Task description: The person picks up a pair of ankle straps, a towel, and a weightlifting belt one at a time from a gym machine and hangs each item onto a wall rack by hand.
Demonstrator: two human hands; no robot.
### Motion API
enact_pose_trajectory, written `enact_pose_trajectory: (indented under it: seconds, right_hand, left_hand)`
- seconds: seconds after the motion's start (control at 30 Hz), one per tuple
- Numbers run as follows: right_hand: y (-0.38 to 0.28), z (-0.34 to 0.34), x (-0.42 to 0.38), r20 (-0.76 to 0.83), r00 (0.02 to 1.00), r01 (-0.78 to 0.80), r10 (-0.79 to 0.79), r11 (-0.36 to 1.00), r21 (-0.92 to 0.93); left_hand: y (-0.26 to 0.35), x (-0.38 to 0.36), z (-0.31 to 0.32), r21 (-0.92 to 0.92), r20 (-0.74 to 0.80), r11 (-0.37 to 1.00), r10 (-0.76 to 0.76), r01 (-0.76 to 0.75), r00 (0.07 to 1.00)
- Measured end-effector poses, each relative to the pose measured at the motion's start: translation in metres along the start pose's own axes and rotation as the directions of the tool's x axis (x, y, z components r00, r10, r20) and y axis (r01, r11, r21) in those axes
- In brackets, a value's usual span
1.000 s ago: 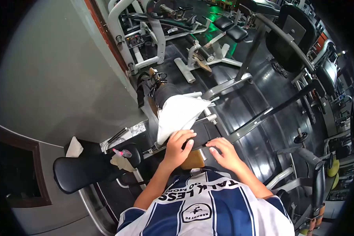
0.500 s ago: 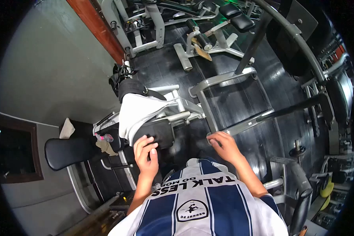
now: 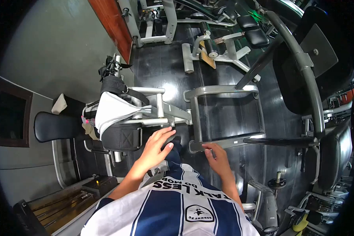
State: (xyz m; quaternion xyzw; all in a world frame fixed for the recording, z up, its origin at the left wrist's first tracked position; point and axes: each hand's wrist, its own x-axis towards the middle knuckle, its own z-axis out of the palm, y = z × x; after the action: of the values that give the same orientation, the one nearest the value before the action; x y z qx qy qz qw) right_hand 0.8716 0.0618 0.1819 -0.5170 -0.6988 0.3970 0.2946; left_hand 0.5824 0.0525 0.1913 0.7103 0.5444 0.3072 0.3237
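Grip on left hand [image 3: 155, 148]: wide, thumb apart from slightly bent fingers, holding nothing. Right hand [image 3: 217, 159]: fingers bent, narrower gap to thumb, holding nothing either. Hands well apart, both in front of striped jersey [image 3: 165, 204].

Nearest to left hand: black pad [image 3: 122, 137], X stitching, metal loop on the side facing the hand; sits just left of the hand, apart from it. White cloth [image 3: 113, 112] draped against pad, up and left of left hand, one folded corner pointing right. Black belt [image 3: 114, 84] beyond the cloth, farther from the hand, its strap trailing right. Silver bars [image 3: 145, 122] just past the left fingertips.

Right fingertips overlap near corner of grey frame [image 3: 224, 89]; can't tell from this angle if touching or just above. Frame stretches ahead of right hand; large black backrest [image 3: 303, 70] farther off, up and right of it. Padded leg machine [image 3: 224, 51] straight ahead, well past both hands.

Well left of left hand: black bench seat [image 3: 53, 126], tan cloth [image 3: 89, 130] at its near end, pale cloth [image 3: 60, 104] behind. Below left hand, toward the left: wood-bottomed tray [image 3: 61, 208]
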Motion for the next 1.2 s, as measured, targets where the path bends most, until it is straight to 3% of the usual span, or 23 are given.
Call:
enact_pose_trajectory:
  seconds: [0.1,0.2,0.3,0.4,0.47,0.77,0.93,1.0,1.03,1.1,1.2]
  right_hand:
    - [0.011,-0.014,0.001,0.039,0.998,-0.051,0.051,0.999,-0.005]
    - [0.031,-0.029,0.011,-0.031,0.988,-0.146,0.148,0.987,0.061]
    - [0.045,-0.030,0.042,-0.079,0.980,-0.176,0.183,0.980,0.090]
    - [0.028,-0.040,0.098,-0.023,0.981,-0.187,0.191,0.976,0.115]
    - [0.033,-0.043,0.137,0.001,0.999,-0.050,0.050,0.998,0.041]
    - [0.034,-0.062,0.271,0.073,0.997,0.018,-0.016,1.000,-0.020]
    - [0.019,-0.027,0.301,0.289,0.952,0.103,-0.105,0.994,0.022]
    - [0.004,-0.017,0.310,0.383,0.922,0.037,-0.051,0.998,0.045]
    - [0.003,-0.012,0.317,0.389,0.919,0.055,-0.068,0.997,0.045]
    - [-0.001,-0.001,0.332,0.452,0.860,0.248,-0.236,0.968,0.032]
    - [-0.022,0.011,0.353,0.535,0.824,0.219,-0.188,0.976,0.006]
  left_hand:
    - [-0.002,0.021,0.011,0.015,0.065,1.000,-0.017,0.016,0.998]
    - [-0.006,0.050,0.027,0.029,0.156,0.998,0.042,-0.047,0.987]
    - [-0.005,0.083,0.041,-0.025,0.225,0.997,0.081,-0.077,0.971]
    - [-0.017,0.117,0.050,-0.108,0.215,0.991,0.100,-0.078,0.971]
    - [-0.037,0.139,0.056,-0.109,0.180,0.992,0.075,-0.056,0.981]
    - [-0.060,0.195,0.010,-0.204,-0.107,0.976,-0.096,0.072,0.990]
    - [-0.062,0.174,-0.003,-0.245,-0.177,0.958,-0.196,0.149,0.964]
    - [-0.064,0.167,-0.004,-0.291,-0.236,0.945,-0.225,0.153,0.945]
    - [-0.064,0.165,-0.005,-0.305,-0.263,0.940,-0.238,0.153,0.935]
    - [-0.060,0.162,-0.010,-0.324,-0.314,0.937,-0.237,0.130,0.919]
    - [-0.042,0.162,-0.018,-0.395,-0.390,0.916,-0.232,0.066,0.891]
